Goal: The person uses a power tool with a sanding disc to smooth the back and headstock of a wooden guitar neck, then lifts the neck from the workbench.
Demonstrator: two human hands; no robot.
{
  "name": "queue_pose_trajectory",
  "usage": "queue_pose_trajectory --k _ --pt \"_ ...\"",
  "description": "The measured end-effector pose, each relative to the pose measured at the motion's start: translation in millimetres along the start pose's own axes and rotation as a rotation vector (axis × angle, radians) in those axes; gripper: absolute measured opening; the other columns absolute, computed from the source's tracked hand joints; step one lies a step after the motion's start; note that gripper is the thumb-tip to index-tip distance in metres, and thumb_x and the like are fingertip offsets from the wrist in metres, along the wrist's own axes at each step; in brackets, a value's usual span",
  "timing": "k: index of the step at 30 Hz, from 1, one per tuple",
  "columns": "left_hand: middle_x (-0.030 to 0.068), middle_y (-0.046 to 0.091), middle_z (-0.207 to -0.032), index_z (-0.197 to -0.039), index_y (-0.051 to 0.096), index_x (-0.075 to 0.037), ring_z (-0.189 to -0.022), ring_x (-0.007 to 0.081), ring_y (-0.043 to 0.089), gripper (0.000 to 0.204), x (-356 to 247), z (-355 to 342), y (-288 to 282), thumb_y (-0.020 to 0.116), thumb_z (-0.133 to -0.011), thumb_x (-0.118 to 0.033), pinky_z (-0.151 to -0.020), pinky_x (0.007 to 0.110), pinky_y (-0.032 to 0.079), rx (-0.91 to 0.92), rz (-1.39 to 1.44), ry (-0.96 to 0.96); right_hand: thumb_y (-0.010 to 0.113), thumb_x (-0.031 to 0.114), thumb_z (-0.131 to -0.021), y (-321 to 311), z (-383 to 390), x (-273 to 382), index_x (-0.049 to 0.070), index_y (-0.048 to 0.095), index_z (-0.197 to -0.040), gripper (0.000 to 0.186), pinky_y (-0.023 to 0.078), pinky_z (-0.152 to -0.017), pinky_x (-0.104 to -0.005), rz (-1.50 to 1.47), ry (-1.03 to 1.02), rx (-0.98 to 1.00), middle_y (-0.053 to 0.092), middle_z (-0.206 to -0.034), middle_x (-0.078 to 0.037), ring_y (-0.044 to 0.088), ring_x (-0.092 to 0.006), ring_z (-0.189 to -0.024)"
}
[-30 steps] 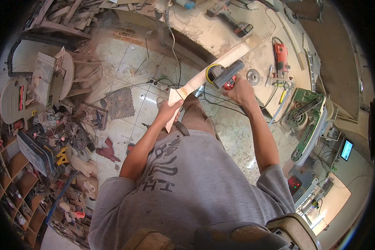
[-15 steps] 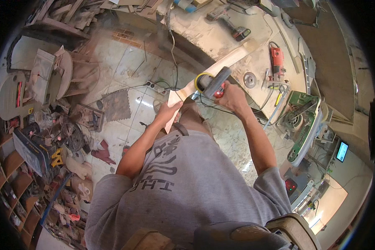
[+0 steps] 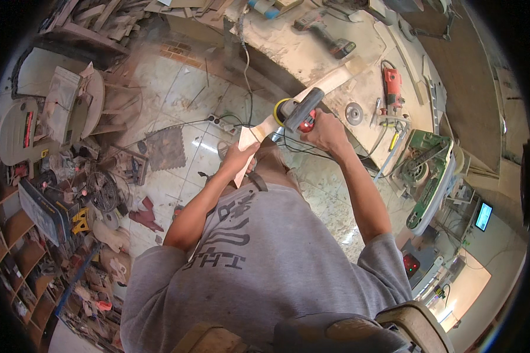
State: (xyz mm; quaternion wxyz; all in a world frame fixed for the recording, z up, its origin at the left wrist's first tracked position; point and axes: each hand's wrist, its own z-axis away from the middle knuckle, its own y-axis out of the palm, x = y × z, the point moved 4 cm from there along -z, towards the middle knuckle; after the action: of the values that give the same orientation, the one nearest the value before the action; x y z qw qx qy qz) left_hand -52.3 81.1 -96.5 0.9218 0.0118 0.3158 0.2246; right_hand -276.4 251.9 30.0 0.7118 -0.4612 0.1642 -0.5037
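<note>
Long pale wooden strip (image 3: pixel 330 77) seen slanting from the person's front to the workbench (image 3: pixel 265 38), its far end lying over the bench top. Judged stiff, fairly light, perhaps slick with dust; not fragile, though the pointed near end might chip. Best held by the broad near end, clear of the disc. That end is gripped by the left hand (image 3: pixel 239 159), fingers wrapped round it. The handheld power tool (image 3: pixel 305 110) is gripped in the right hand (image 3: pixel 327 132), its yellow-rimmed disc (image 3: pixel 278 113) set against the strip, though exact contact cannot be told. Compared with one second ago, the tool has been brought nearer the left hand; the left-hand grip is unchanged.
</note>
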Motion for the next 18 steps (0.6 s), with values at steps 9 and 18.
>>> queue_pose_trajectory --k 9,18 --pt "0.0069 0.063 -0.069 -0.110 0.062 -0.001 -0.047 0.0148 0.059 0.039 -10.0 7.9 0.1 0.076 -0.099 -0.036 -0.041 0.031 0.048 -0.086 -0.073 0.096 0.083 0.040 -0.069 0.4 -2.4 3.8 -0.004 0.070 -0.109 0.061 0.059 -0.089 -0.0503 -0.043 0.010 0.011 0.076 -0.100 -0.029 0.075 -0.0448 -0.097" --pt "0.0063 0.065 -0.069 -0.116 0.064 0.000 -0.050 0.0134 0.060 0.042 -22.5 18.6 -0.8 0.077 -0.097 -0.036 -0.046 0.032 0.049 -0.243 -0.270 0.224 0.082 0.044 -0.067 -53.8 -43.3 -82.5 -0.005 0.073 -0.104 0.062 0.058 -0.087 -0.0471 -0.170 0.284 -0.144 0.077 -0.095 -0.025 0.076 -0.0411 -0.096"
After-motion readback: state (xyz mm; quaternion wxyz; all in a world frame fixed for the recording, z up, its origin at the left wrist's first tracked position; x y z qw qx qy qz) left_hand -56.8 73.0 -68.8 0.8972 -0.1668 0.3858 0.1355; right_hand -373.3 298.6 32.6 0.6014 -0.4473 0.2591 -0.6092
